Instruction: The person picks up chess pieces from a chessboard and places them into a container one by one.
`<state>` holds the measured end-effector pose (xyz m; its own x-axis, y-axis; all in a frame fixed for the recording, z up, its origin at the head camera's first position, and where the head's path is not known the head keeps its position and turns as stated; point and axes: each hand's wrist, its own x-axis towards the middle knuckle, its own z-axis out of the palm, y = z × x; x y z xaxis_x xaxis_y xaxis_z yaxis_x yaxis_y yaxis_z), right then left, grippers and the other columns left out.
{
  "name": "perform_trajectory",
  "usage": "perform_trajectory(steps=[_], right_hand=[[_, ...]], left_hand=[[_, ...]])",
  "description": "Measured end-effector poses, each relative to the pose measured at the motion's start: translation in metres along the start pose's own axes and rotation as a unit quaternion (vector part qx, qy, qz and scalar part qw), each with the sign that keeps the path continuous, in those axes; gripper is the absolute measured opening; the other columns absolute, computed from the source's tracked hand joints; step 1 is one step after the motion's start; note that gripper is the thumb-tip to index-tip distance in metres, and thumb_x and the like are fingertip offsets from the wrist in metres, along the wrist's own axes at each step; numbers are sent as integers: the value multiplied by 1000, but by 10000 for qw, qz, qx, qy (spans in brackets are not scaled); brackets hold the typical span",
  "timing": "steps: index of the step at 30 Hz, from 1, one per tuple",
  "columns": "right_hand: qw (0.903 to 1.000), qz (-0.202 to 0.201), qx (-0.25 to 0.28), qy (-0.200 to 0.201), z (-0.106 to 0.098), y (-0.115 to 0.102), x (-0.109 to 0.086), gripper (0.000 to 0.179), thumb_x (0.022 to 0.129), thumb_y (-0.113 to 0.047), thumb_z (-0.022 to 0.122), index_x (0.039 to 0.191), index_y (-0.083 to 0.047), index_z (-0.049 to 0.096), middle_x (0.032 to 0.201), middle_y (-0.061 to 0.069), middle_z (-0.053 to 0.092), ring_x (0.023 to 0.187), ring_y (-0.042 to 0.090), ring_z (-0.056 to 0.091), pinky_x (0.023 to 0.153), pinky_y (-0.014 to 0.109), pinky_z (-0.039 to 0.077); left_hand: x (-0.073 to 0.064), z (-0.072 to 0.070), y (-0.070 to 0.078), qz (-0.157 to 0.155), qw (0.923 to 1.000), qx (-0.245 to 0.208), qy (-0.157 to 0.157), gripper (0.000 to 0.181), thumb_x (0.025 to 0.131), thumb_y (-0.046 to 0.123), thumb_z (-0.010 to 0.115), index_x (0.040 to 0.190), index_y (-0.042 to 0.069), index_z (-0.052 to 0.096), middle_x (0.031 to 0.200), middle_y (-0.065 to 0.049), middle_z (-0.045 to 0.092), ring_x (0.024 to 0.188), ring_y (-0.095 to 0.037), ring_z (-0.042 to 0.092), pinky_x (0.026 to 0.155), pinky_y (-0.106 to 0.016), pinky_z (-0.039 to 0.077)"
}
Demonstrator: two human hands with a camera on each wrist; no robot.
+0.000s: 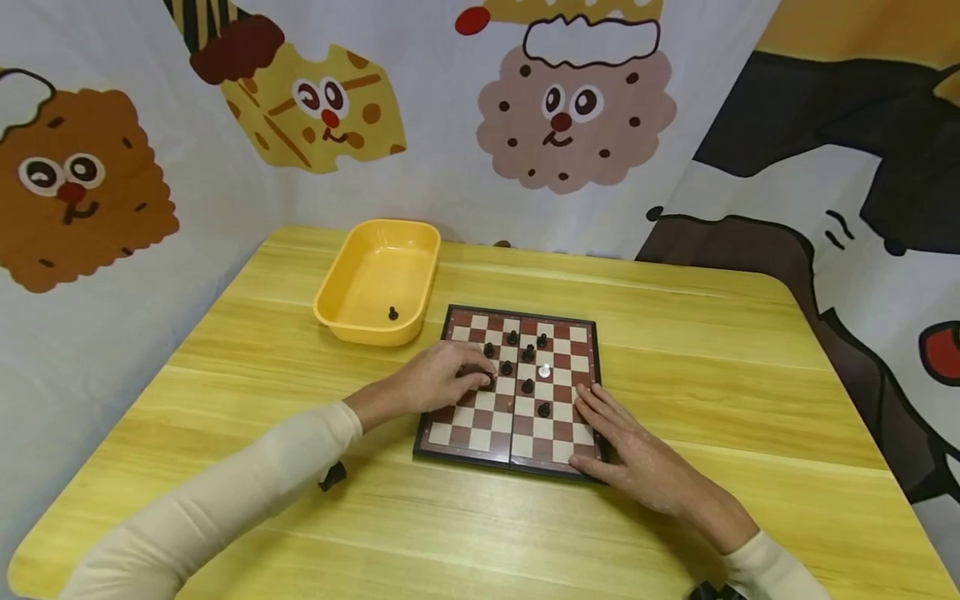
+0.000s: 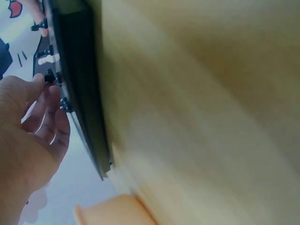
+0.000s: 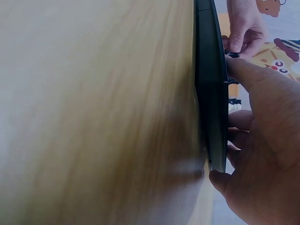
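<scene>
My left hand (image 1: pixel 447 375) reaches over the left half of a red-and-white chessboard (image 1: pixel 480 437) and pinches a black chess piece (image 1: pixel 490 382) between thumb and fingers. In the left wrist view, the thumb meets the fingertips around this black piece (image 2: pixel 49 76). Several other black pieces stand on the squares, among them one black piece (image 1: pixel 543 409) nearer the right hand. A single white piece (image 1: pixel 544 371) stands among them. My right hand (image 1: pixel 637 454) rests along the board's right edge, fingers extended over the border squares and thumb at the near corner.
Behind and left of the board sits a yellow plastic tray (image 1: pixel 330 321) holding one black piece (image 1: pixel 393 313). Everything stands on a wood-grain table (image 1: pixel 712 350). A cartoon-printed curtain (image 1: pixel 435 142) hangs behind and beside the table.
</scene>
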<state>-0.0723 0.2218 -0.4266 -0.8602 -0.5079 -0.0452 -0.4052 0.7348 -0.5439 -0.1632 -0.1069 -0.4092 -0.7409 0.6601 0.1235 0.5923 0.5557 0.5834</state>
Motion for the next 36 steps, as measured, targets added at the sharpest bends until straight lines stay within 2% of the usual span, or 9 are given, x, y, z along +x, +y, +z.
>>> perform_trajectory(steps=[3,4,6,8,12,18,25,31,36], right_hand=[[10000,9,25,-13,0,0,2,83,98,-55,62,158,-4,34,169,4,15,153,29,8,114,59,23],[10000,16,39,-19,0,0,1,83,98,-55,62,158,-4,34,169,4,14,154,29,8,115,59,23],[10000,45,58,-27,0,-1,1,83,98,-55,62,158,-4,33,169,4,14,154,29,8,115,59,23],[10000,57,76,-30,0,-1,1,84,98,-55,61,158,-5,33,169,4,14,154,29,7,114,60,23],[9999,83,64,-34,0,-2,1,84,98,-56,62,158,-5,33,169,4,13,154,29,8,114,60,23],[10000,69,9,-25,0,-3,1,84,98,-57,61,158,-5,34,169,3,15,154,28,9,114,59,25],[10000,51,-18,-22,-1,-4,1,84,98,-58,60,158,-5,34,169,4,15,153,29,10,113,60,27],[10000,34,-58,-20,-1,-3,1,84,98,-57,60,158,-6,34,169,4,15,153,29,10,113,61,27],[9999,3,-100,-50,-2,-3,2,83,98,-57,60,159,-7,34,169,3,15,153,29,10,113,61,26]], left_hand=[[0,-7,1,-58,10000,-62,49,18,98,13,71,115,8,76,120,-5,70,97,-16,67,89,-30,54],[0,-9,1,-47,10000,-71,39,18,97,12,71,115,8,76,119,-5,70,103,-17,66,92,-30,53],[-1,-13,1,-117,9999,-114,48,18,97,12,72,114,7,76,120,-6,70,102,-17,66,87,-28,55],[-2,-17,1,-224,9995,-198,31,18,97,11,72,114,7,75,120,-5,69,84,-12,65,72,-23,55],[-4,-23,2,-305,9993,-197,62,19,98,12,70,115,6,75,121,-8,69,64,-10,57,59,-23,53],[-5,-36,2,-165,9995,-29,254,17,99,10,69,113,3,76,109,-4,69,72,-10,60,63,-23,53],[-8,-54,-1,-353,9980,214,471,18,98,13,70,114,7,77,113,-2,71,76,-13,61,63,-27,52],[-11,-66,-5,-223,9973,352,603,15,98,11,71,110,8,78,105,1,71,78,-12,59,66,-30,51],[-14,-75,-9,-264,9956,325,835,14,98,10,71,109,9,78,107,0,72,83,-13,62,67,-30,52]])
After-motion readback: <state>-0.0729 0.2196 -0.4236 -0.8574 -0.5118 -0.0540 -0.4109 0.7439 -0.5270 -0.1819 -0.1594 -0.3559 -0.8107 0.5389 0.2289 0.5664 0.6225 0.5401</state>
